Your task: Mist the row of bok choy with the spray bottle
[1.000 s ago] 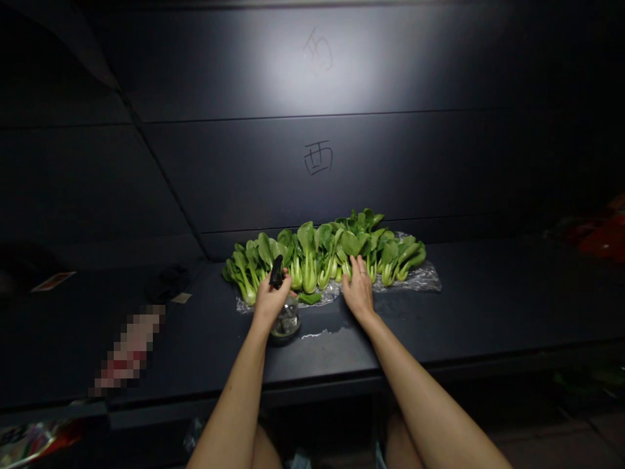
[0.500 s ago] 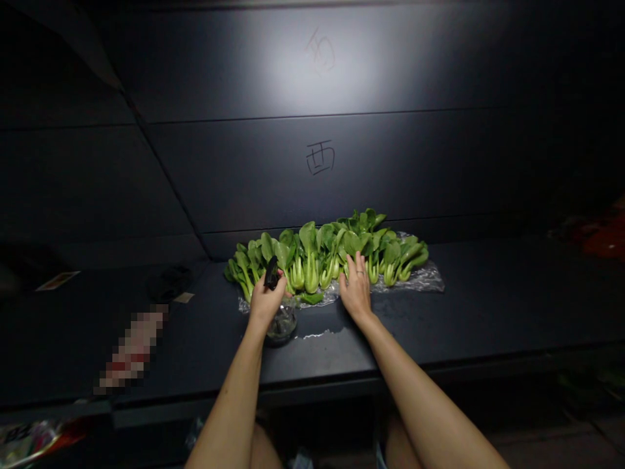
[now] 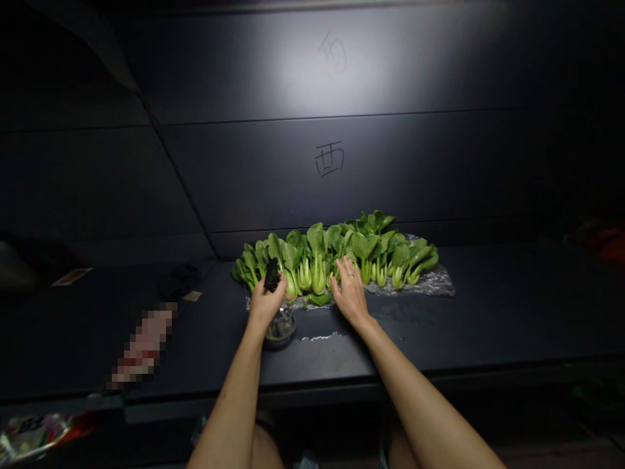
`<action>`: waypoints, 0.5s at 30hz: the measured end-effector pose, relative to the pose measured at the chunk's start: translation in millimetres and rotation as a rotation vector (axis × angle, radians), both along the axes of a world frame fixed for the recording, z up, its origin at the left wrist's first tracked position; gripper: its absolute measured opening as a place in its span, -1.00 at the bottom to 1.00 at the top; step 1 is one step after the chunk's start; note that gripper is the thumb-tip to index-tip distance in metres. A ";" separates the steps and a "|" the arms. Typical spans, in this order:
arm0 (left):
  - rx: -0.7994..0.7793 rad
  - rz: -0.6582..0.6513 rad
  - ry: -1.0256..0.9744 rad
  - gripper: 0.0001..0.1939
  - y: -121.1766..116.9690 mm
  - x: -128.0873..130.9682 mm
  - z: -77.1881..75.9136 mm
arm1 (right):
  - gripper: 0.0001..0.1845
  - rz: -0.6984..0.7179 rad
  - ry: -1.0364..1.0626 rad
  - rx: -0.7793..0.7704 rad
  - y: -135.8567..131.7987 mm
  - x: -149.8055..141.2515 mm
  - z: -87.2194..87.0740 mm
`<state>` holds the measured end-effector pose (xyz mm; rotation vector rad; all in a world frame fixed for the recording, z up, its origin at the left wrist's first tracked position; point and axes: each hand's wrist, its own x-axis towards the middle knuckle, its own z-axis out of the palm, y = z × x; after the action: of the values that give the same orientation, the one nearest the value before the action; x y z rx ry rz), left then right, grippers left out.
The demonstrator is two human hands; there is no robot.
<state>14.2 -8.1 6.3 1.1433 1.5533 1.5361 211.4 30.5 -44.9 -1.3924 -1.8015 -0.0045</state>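
Observation:
My left hand (image 3: 266,301) is wrapped round the neck of a spray bottle (image 3: 280,331). The bottle has a black spray head on top and a clear body with some liquid low inside. Right behind it stands a row of green bok choy (image 3: 319,264), leaves up and pale stems toward me, on clear plastic film (image 3: 434,281). My right hand (image 3: 350,293) lies with fingers stretched out against the stems at the middle of the row; whether its fingertips press on them I cannot tell. A loose leaf (image 3: 319,300) rests at the front of the row.
A dark shelf (image 3: 498,312) carries the greens, with a dark panel (image 3: 263,169) marked by handwriting behind. Spilled water (image 3: 319,337) glistens near the front. To the left are a blurred-out item (image 3: 146,342), a small card (image 3: 193,296) and a dark bundle (image 3: 178,280).
My right hand has shifted a little left along the row of bok choy. My left hand still grips the spray bottle. The whole view has turned slightly left.

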 end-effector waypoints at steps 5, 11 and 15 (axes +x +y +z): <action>0.003 0.012 0.015 -0.64 -1.5 -3.8 0.5 | -0.45 0.008 -0.015 -0.019 2.3 -3.7 -4.1; 0.012 0.035 0.103 -0.74 -2.4 -11.6 -4.2 | -0.42 0.035 -0.010 -0.054 2.9 -7.7 -5.2; 0.052 0.026 0.064 -0.67 0.1 -14.7 -9.5 | -0.39 0.046 -0.017 -0.094 1.9 -10.0 -4.6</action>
<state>-0.5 -7.9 -3.2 1.2160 1.5841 1.5799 201.4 32.4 -49.5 -1.4196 -1.8683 0.0939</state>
